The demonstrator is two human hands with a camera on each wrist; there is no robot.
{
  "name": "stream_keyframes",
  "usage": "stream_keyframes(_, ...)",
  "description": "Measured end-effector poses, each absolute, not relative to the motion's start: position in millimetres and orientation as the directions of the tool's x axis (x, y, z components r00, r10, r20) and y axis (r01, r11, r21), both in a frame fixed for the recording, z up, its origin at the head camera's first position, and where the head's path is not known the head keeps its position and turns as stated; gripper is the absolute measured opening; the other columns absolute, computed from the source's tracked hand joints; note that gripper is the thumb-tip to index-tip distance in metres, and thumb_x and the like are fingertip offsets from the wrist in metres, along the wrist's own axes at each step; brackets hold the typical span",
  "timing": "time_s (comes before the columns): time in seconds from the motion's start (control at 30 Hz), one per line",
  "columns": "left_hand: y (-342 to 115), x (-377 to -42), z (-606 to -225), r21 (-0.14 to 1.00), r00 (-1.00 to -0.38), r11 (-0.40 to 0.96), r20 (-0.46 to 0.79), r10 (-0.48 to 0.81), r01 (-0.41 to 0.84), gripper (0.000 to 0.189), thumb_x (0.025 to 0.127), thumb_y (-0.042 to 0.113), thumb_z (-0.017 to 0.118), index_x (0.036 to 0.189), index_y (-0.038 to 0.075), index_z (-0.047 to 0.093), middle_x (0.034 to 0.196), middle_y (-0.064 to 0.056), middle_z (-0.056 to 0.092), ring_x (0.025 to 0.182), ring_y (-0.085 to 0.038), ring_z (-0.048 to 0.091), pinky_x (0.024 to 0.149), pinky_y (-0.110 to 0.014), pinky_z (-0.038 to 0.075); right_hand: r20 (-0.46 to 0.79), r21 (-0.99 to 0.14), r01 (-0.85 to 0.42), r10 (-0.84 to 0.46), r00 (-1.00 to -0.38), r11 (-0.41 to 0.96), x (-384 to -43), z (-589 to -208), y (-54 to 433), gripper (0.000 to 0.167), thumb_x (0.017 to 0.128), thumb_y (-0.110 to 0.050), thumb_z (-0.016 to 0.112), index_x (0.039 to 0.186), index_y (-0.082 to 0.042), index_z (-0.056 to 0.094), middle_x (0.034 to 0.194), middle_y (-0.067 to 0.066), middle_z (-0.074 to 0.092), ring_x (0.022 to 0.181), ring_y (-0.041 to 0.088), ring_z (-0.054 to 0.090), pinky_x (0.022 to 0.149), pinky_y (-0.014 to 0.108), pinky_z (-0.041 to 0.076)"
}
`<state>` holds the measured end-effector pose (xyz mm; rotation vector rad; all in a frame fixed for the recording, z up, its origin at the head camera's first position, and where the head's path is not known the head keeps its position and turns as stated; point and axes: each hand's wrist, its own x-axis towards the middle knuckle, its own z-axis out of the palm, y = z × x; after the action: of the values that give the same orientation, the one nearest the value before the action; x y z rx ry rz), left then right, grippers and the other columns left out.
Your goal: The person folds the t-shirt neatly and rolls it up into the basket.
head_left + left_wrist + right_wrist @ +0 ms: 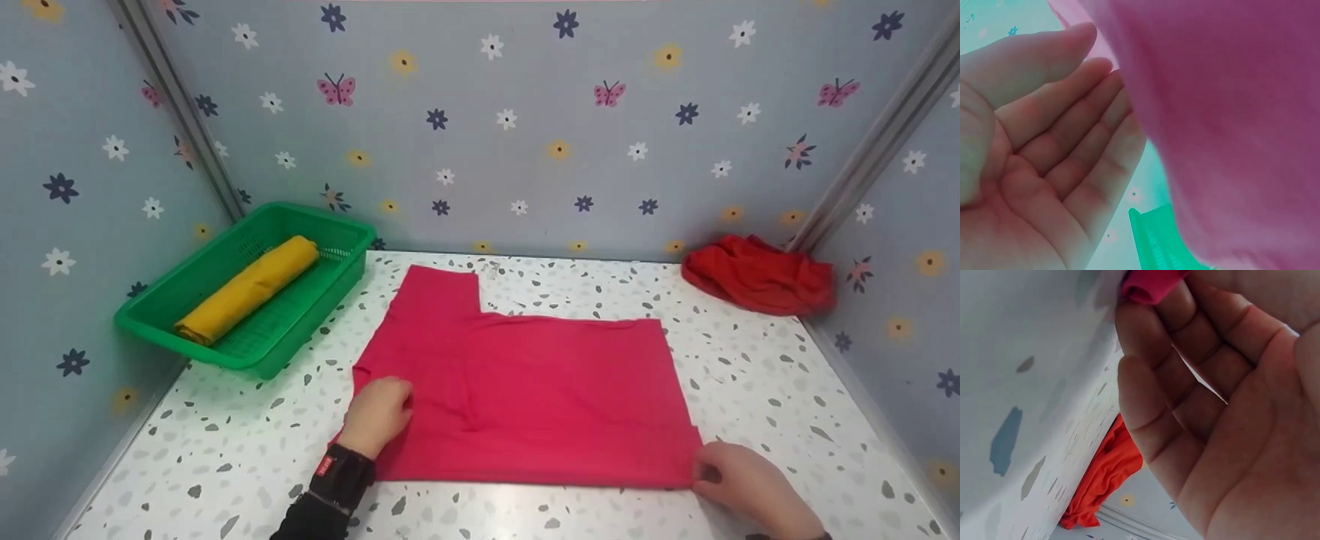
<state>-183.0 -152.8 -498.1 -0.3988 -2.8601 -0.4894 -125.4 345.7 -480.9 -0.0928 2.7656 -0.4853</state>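
Observation:
A bright pink shirt (pixel 555 375) lies folded over on the tabletop, one sleeve (pixel 442 289) pointing away at its far left. My left hand (pixel 379 412) is over the shirt's left part. In the left wrist view its fingers (pixel 1081 126) extend with the tips at the pink cloth, and the thumb stands apart from them. At the near right corner, my right hand (pixel 739 476) pinches the shirt's edge. The right wrist view shows a small rolled bit of pink cloth (pixel 1151 284) at the fingertips; the thumb's tip is out of frame there.
A green basket (pixel 300 337) at the back left holds a rolled yellow cloth (pixel 251 289). Crumpled red cloth (pixel 757 274) lies in the back right corner. Flower-patterned walls (pixel 510 150) enclose the speckled table (pixel 780 375) at the back and both sides.

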Motion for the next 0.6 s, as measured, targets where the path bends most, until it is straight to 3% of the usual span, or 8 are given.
stream_keyframes(0.6, -194, -138, -499, 0.330, -0.966, 0.920, 0.215, 0.147, 0.213, 0.019, 0.072, 0.000, 0.079, 0.074, 0.010, 0.062, 0.071, -0.003, 0.058, 0.071, -0.027, 0.060, 0.067, -0.044, 0.050, -0.238, -0.348, -0.076, -0.166, -0.957, 0.934, -123, -483, 348, 0.021, 0.080, -0.013, 0.079, 0.075, -0.020, 0.059, 0.072, -0.007, 0.054, 0.071, 0.014, 0.048, 0.069, 0.036, 0.043)
